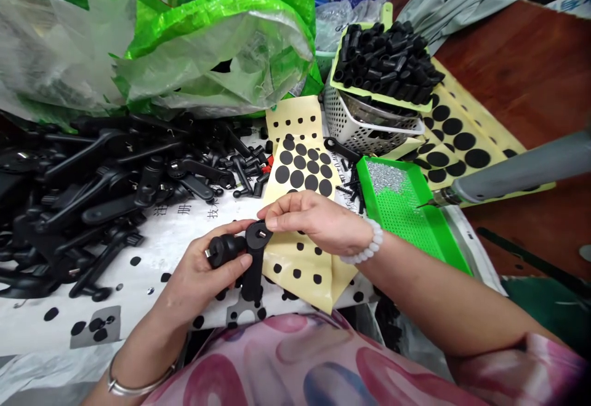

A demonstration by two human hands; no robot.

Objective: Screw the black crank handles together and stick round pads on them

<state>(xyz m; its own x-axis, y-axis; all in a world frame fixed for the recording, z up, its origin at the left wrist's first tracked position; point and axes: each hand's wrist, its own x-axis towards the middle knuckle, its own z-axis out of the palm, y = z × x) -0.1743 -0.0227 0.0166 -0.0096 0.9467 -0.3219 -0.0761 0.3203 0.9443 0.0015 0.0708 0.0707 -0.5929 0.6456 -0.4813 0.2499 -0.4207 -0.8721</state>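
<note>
My left hand (203,270) is wrapped round a black plastic bracket arm (252,273), with a stubby round knob (225,249) sticking out towards the palm. The arm's disc-shaped head faces up and shows a small bright metal piece at its middle. Thumb and fingers of my right hand (309,220) are pinched together at the right rim of that head. What lies between those fingertips is hidden. Under both hands are yellow backing sheets (295,252) with small black pads. Just beyond, another sheet (300,169) carries larger round black stickers.
Many black bracket arms (106,178) are heaped at the left. A green tray (443,233) of small silver screws stands at the right, with a grey powered screwdriver (517,169) over it. Behind are a white basket (346,116), black caps (383,61) and green bags (221,42).
</note>
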